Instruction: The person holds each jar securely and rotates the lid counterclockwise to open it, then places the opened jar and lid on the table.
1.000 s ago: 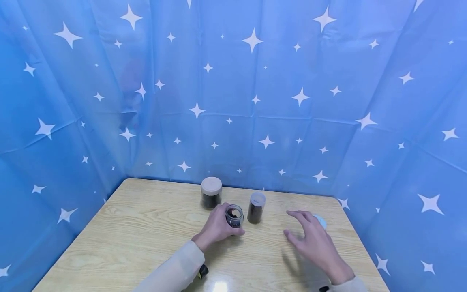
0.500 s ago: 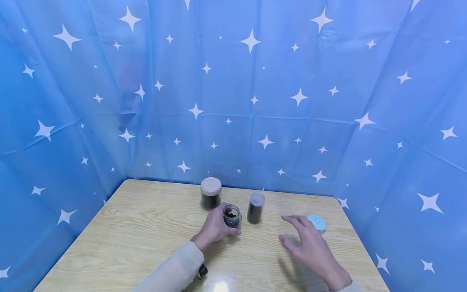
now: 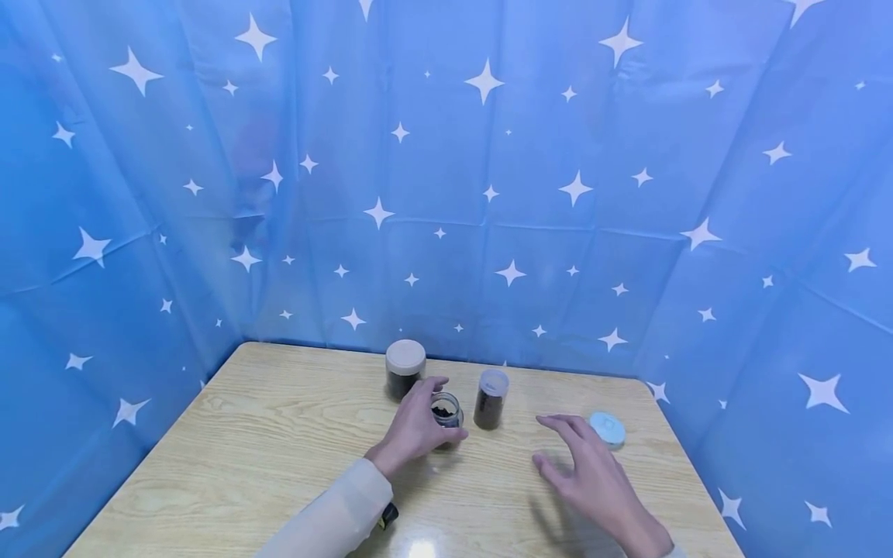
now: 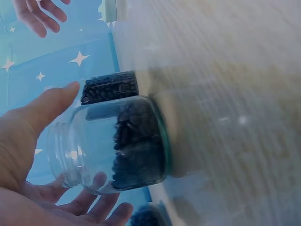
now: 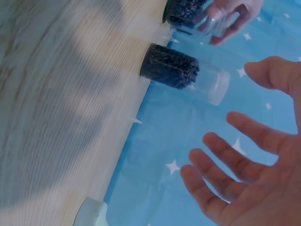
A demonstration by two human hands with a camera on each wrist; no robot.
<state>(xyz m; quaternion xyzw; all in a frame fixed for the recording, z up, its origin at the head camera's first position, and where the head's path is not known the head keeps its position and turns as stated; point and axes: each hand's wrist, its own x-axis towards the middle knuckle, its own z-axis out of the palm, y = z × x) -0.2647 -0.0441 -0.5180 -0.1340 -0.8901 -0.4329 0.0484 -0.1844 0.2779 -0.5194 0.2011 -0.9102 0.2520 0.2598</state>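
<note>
An uncapped glass jar (image 3: 446, 411) with dark, bean-like pieces stands upright on the table. My left hand (image 3: 415, 430) is around it, with thumb and fingers spread loosely; in the left wrist view the thumb stands off the glass jar (image 4: 127, 146) and the fingers lie behind it. My right hand (image 3: 593, 480) hovers above the table at the right, fingers apart and holding nothing. Close to it lies a round light-blue lid (image 3: 607, 428). Between the hands stands a slim capped jar (image 3: 490, 403) with dark contents, also seen in the right wrist view.
A wider jar (image 3: 405, 370) with a pale lid and dark contents stands behind my left hand. The wooden table (image 3: 279, 434) ends at a blue curtain (image 3: 446, 170) with white stars. A small black object (image 3: 388, 515) shows beside the left sleeve.
My left hand has loosened from the open jar, its fingers spreading away, and the jar now sits level. The right hand has drawn slightly left, uncovering the blue lid.
</note>
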